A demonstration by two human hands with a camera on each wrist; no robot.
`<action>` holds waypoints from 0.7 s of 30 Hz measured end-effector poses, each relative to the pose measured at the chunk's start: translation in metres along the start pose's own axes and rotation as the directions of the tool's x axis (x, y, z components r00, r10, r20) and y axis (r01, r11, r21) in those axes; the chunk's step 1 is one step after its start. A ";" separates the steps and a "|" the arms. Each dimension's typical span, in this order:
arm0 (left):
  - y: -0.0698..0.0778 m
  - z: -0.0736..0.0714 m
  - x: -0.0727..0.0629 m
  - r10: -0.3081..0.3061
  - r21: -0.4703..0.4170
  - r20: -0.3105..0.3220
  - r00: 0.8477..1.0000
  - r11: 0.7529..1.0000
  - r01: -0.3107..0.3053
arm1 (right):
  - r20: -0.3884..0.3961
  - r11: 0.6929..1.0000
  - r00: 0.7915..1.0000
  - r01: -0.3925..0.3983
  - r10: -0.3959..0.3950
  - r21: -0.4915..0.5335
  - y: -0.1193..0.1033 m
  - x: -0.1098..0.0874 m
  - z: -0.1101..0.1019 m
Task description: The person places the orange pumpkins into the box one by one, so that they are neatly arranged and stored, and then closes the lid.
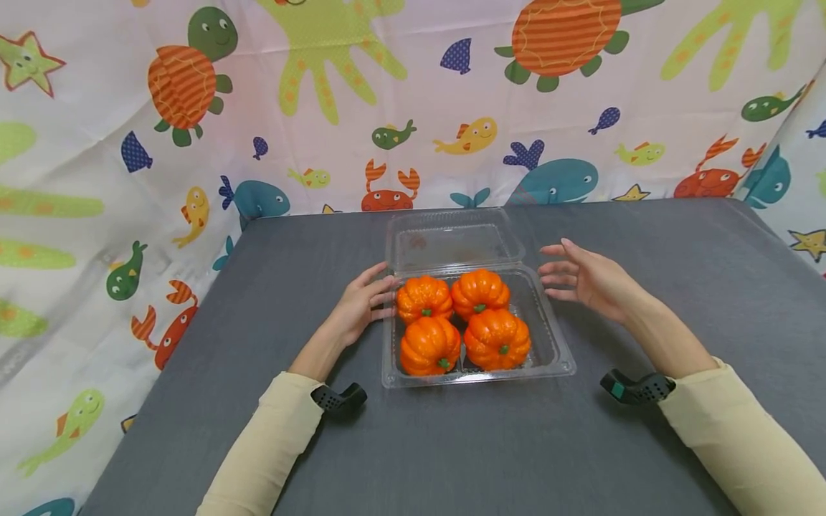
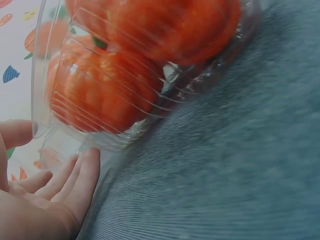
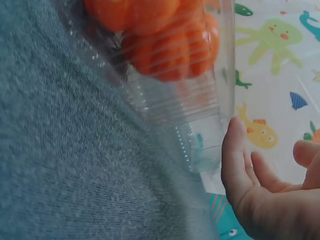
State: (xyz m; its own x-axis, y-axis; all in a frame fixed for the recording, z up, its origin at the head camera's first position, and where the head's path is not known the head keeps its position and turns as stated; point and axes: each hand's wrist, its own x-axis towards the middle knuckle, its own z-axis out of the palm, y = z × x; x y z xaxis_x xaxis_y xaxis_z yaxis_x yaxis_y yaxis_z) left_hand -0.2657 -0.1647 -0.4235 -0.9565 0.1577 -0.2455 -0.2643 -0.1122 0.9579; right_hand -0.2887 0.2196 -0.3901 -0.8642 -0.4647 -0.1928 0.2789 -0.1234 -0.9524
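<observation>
A clear plastic clamshell box (image 1: pixel 551 344) stands on the grey table with its lid (image 1: pixel 454 240) folded back, away from the person. Several small orange pumpkins (image 1: pixel 497 340) with green stems sit inside, mostly toward the left. At the box's left wall is the left hand (image 1: pixel 361 304), its fingers extended and the fingertips at or very near the rim. The right hand (image 1: pixel 590 279) hovers beside the back right corner, fingers loosely extended and holding nothing. In the right wrist view a fingertip (image 3: pixel 234 127) is close to the rim; whether it touches, I cannot tell.
The grey tabletop (image 1: pixel 452 444) stretches around the box. Behind it and along the left hangs a white cloth (image 1: pixel 426 86) printed with sea animals. A dark band with a camera mount (image 1: pixel 338 398) sits on each wrist, over cream sleeves (image 1: pixel 271 444).
</observation>
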 end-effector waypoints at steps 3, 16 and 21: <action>0.004 -0.003 0.003 -0.017 -0.027 0.017 1.000 0.999 0.018 | -0.040 0.999 0.998 -0.044 0.045 0.014 0.002 0.007 -0.001; 0.005 -0.005 0.015 -0.092 0.025 0.141 0.986 0.996 0.090 | 0.028 0.981 0.992 -0.118 0.124 -0.153 0.009 0.031 0.009; 0.006 -0.004 0.018 -0.079 0.016 0.151 0.985 0.997 0.078 | 0.052 0.990 0.993 -0.104 0.109 -0.099 0.015 0.034 0.006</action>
State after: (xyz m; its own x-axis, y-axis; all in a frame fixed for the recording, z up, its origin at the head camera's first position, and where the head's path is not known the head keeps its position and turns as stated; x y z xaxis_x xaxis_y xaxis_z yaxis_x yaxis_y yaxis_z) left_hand -0.2856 -0.1668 -0.4225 -0.9030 0.3119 -0.2954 -0.3359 -0.0838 0.9382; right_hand -0.3116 0.1970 -0.4093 -0.8054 -0.5206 -0.2833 0.3244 0.0127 -0.9458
